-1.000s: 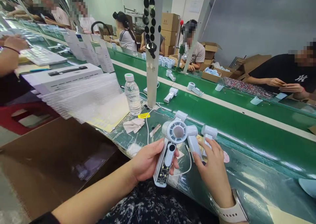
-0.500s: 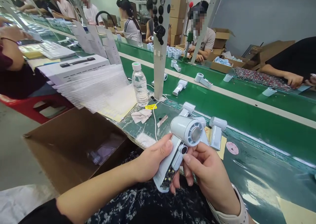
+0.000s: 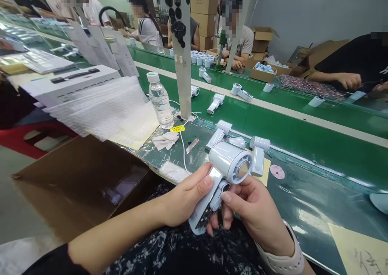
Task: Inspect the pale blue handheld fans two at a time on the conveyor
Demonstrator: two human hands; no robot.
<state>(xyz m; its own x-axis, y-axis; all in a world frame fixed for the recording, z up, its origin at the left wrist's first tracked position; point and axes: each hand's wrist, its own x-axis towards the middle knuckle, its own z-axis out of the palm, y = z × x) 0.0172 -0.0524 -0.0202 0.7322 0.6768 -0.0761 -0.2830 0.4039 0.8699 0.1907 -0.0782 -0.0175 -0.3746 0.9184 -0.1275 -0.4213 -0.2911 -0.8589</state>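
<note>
A pale blue handheld fan (image 3: 226,158) is held over my lap, its round head up and its handle slanting down to the left. My left hand (image 3: 184,198) is closed around the handle, thumb on its near side. Part of the circuit board (image 3: 203,220) shows in the open lower handle. A small light-blue cover piece (image 3: 216,200) with a dark round spot lies along the handle. My right hand (image 3: 254,206) pinches this piece near its upper end; some of its fingers are hidden behind the fan.
More fans, one of them upright (image 3: 259,154), lie on the bench just beyond. A water bottle (image 3: 160,101), a metal post (image 3: 182,77) and a white cable (image 3: 183,150) stand or lie to the left. Behind runs a green conveyor (image 3: 285,125); co-workers sit across it. An open carton (image 3: 66,178) is below left.
My view has swung to the right, so the surroundings sit further left. The fan has turned slightly in my hands, with both hands still on it.
</note>
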